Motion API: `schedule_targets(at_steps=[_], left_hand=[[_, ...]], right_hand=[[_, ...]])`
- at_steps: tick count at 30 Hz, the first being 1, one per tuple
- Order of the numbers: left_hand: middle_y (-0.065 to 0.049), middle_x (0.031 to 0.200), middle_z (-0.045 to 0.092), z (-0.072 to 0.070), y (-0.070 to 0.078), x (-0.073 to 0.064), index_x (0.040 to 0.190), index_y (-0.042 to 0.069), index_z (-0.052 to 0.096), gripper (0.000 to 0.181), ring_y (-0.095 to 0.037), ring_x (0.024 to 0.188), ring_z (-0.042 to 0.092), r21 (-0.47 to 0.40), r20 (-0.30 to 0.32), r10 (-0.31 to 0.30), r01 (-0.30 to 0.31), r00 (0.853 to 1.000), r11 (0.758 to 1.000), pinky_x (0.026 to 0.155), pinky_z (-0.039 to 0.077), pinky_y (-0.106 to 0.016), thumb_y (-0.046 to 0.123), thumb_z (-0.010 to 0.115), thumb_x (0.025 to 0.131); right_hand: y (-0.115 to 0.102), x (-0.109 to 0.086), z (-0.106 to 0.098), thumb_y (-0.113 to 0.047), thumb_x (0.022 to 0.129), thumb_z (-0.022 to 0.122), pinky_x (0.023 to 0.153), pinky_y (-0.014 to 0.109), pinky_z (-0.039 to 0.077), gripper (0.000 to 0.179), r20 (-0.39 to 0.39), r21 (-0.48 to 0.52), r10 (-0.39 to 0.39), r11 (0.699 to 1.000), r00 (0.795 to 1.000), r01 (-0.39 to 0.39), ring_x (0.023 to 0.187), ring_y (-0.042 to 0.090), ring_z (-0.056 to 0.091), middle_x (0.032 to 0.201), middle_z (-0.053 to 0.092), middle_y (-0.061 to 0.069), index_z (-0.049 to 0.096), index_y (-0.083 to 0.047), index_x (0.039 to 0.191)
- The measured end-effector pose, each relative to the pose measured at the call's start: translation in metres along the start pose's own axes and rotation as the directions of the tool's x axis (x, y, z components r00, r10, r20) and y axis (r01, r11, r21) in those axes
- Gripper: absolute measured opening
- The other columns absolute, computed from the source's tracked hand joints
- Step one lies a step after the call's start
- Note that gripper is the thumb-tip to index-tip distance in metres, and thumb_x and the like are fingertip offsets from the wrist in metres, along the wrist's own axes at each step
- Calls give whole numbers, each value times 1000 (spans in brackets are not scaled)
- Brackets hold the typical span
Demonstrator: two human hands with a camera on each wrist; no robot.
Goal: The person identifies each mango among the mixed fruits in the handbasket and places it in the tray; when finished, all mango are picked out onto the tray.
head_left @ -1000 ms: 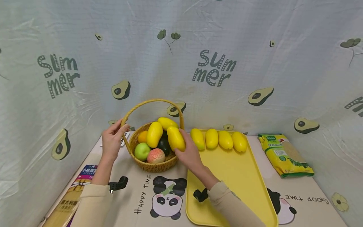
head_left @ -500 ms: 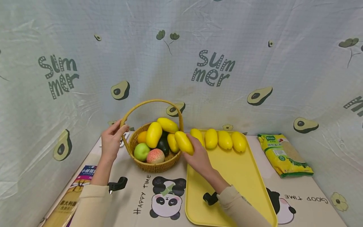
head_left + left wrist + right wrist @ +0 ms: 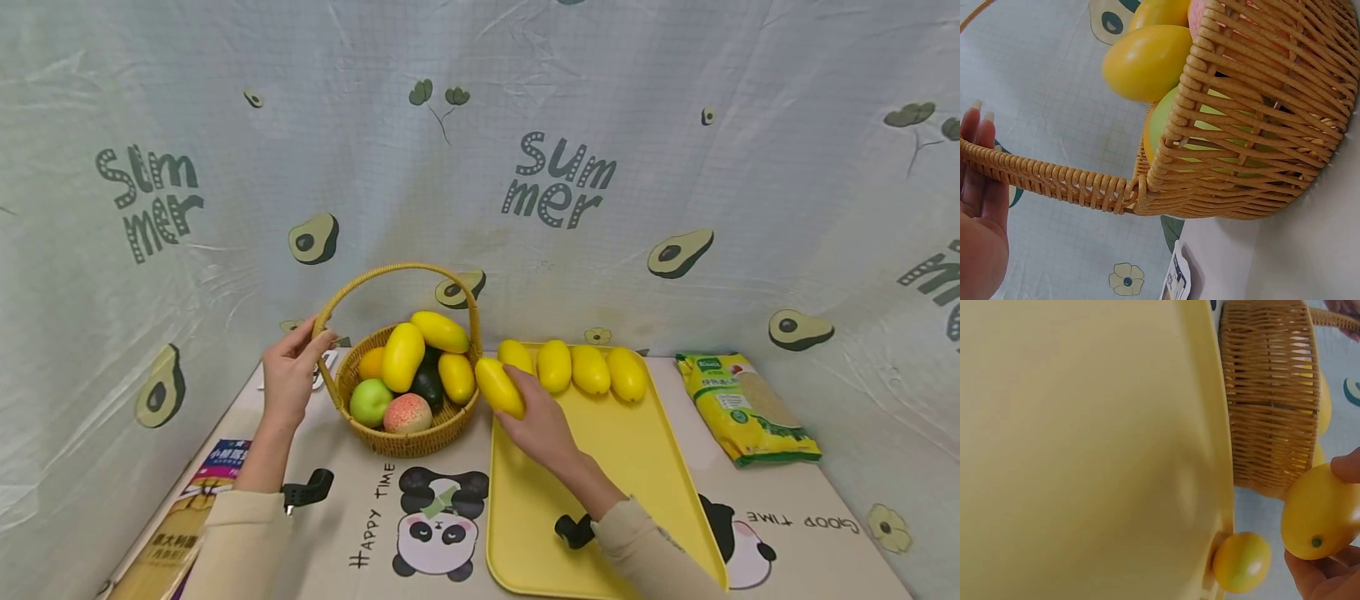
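My left hand (image 3: pixel 288 379) grips the left side of the wicker basket's (image 3: pixel 405 443) arched handle; the left wrist view shows fingers behind the handle (image 3: pixel 1041 178). A yellow mango (image 3: pixel 500 388) is held in my right hand (image 3: pixel 542 423), just right of the basket rim and over the left edge of the yellow tray (image 3: pixel 600 500). Thumb and fingers pinch the mango from both sides in the right wrist view. Inside the basket lie several more mangoes (image 3: pixel 403 357), a green apple (image 3: pixel 371 403), a peach (image 3: pixel 407 413), an orange (image 3: pixel 372 364) and a dark avocado (image 3: pixel 427 385).
A row of several mangoes (image 3: pixel 590 369) lies along the tray's back edge. To the right is a yellow-green Knorr bag (image 3: pixel 746 408); at the left edge lies a pasta packet (image 3: pixel 180 517). A printed curtain (image 3: pixel 450 167) hangs behind the table.
My right hand has carried the mango rightward, from above the basket to over the tray's left edge, uncovering another mango in the basket. My left hand keeps its grip on the handle.
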State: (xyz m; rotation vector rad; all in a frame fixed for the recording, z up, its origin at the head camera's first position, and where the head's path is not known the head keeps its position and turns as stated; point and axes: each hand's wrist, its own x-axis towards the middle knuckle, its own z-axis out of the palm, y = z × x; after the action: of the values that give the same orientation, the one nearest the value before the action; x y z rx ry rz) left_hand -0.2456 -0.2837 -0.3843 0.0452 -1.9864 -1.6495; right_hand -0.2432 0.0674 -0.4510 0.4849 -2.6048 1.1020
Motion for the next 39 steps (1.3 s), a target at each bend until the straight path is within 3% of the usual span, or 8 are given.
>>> schedule_targets(at_steps=[5, 10, 23, 28, 33, 39], left_hand=[[21, 88, 71, 1, -2, 1, 133, 13, 65, 41, -1, 84, 66, -16, -6, 29, -29, 1000, 999, 83, 48, -13, 26, 69, 94], [22, 88, 70, 1, -2, 1, 134, 15, 64, 42, 0, 86, 65, -7, -10, 10, -10, 1000, 1000, 83, 48, -13, 29, 69, 94], [21, 88, 70, 0, -2, 2, 136, 13, 62, 43, 0, 86, 65, -26, -2, -21, 21, 1000, 999, 84, 48, -11, 24, 68, 95], [19, 87, 71, 1, -1, 1, 134, 12, 63, 42, -1, 85, 65, -48, -5, -19, 19, 1000, 999, 84, 48, -12, 23, 69, 95], [20, 87, 70, 2, -1, 1, 133, 14, 64, 42, -1, 87, 65, -12, -3, -7, 7, 1000, 1000, 85, 47, -15, 29, 69, 94], [21, 86, 70, 1, -1, 1, 134, 14, 64, 42, -1, 88, 65, 4, 0, -1, 1, 1000, 1000, 85, 47, -15, 29, 68, 95]], right_hand=[[7, -6, -4, -27, 86, 70, 109, 49, 44, 69, 39, -47, 59, 997, 998, -57, 134, 25, 52, 148, 51, 3, 44, -24, 149], [15, -11, -7, -28, 87, 70, 112, 49, 41, 67, 74, -94, 112, 990, 991, -105, 138, 27, 49, 150, 50, 2, 44, -25, 149], [26, -21, -12, -25, 84, 74, 102, 52, 48, 64, 121, -207, 132, 973, 984, -105, 125, 32, 58, 142, 56, 10, 51, -16, 143], [28, -21, -10, -23, 82, 77, 95, 51, 52, 61, 121, -235, 84, 970, 989, -54, 117, 31, 62, 136, 59, 10, 55, -17, 139], [24, -22, -8, -29, 82, 79, 92, 51, 53, 59, 155, -294, 6, 955, 988, 40, 116, 32, 61, 134, 59, 11, 58, -19, 136], [21, -24, -9, -35, 89, 64, 91, 52, 52, 51, 177, -288, 15, 957, 984, 37, 122, 32, 57, 139, 55, 12, 59, -22, 138]])
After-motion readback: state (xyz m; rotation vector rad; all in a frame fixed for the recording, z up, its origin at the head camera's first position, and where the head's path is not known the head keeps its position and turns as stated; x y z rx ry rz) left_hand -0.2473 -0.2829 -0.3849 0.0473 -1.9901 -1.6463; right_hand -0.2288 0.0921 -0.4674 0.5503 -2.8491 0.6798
